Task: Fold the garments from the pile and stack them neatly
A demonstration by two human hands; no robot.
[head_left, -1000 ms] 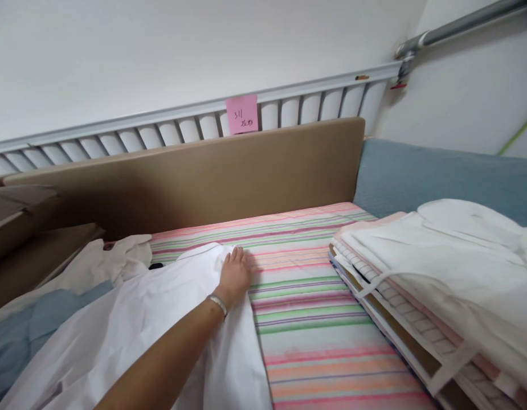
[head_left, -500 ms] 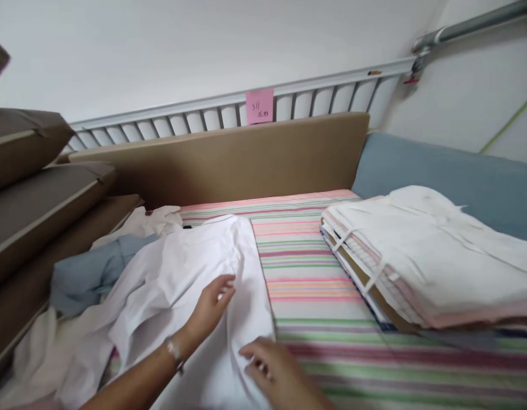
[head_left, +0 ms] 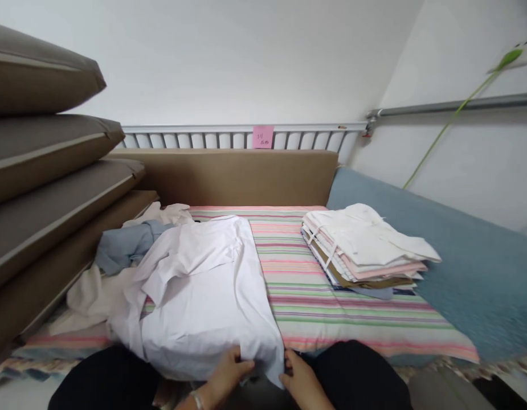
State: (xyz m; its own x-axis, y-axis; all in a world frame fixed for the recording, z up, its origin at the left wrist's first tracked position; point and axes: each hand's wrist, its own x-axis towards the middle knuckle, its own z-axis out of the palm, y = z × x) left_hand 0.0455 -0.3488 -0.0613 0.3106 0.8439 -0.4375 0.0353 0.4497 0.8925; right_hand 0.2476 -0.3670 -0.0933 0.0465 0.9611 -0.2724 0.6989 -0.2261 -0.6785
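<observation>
A white shirt (head_left: 195, 310) lies spread over the striped cloth, with its sleeve folded across the upper part and its hem hanging at the front edge. My left hand (head_left: 226, 373) grips the hem, fingers closed and thumb pressed in, a bracelet on that wrist. At the shirt's lower right corner, my right hand (head_left: 301, 377) pinches the edge of the fabric. A short stretch of hem runs between the two hands. Left of the shirt are a crumpled blue garment (head_left: 129, 246) and a cream garment (head_left: 94, 299).
A stack of folded clothes (head_left: 366, 239) sits on the right of the striped cloth (head_left: 284, 267). Thick brown cushions (head_left: 53, 142) are piled at left. Behind stands a brown backrest (head_left: 233, 176); a blue one (head_left: 387, 210) runs along the right. My dark-clothed knees flank the hands.
Both hands have come down from the middle of the shirt to its front hem and taken hold of it. The view has pulled back, showing my knees and the front edge.
</observation>
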